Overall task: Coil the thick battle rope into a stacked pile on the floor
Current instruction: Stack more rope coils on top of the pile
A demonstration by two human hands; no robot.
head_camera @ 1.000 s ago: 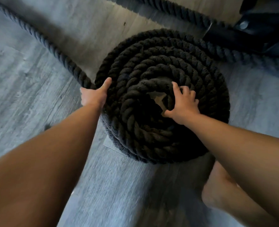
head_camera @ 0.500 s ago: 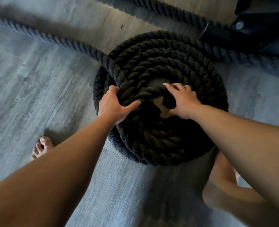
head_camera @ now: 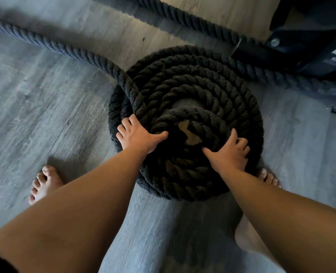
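Note:
The thick black battle rope lies coiled in a stacked round pile [head_camera: 194, 83] on the grey plank floor, with a small gap at its centre. A loose stretch of rope [head_camera: 51, 46] runs in from the upper left and climbs onto the pile's left side. My left hand [head_camera: 137, 134] presses on the top turn at the pile's left, thumb stretched toward the centre. My right hand [head_camera: 230, 152] rests spread on the near right part of the pile. Neither hand grips the rope.
Another stretch of rope [head_camera: 281, 77] passes behind the pile toward the right. A black equipment base [head_camera: 310, 36] stands at the upper right. My bare feet are on the floor, one at the left [head_camera: 45, 182] and one against the pile's near right edge [head_camera: 269, 178].
My left hand carried the loose rope from the pile's left edge up onto the top and let go of it. My right hand slid from the centre to the near right side.

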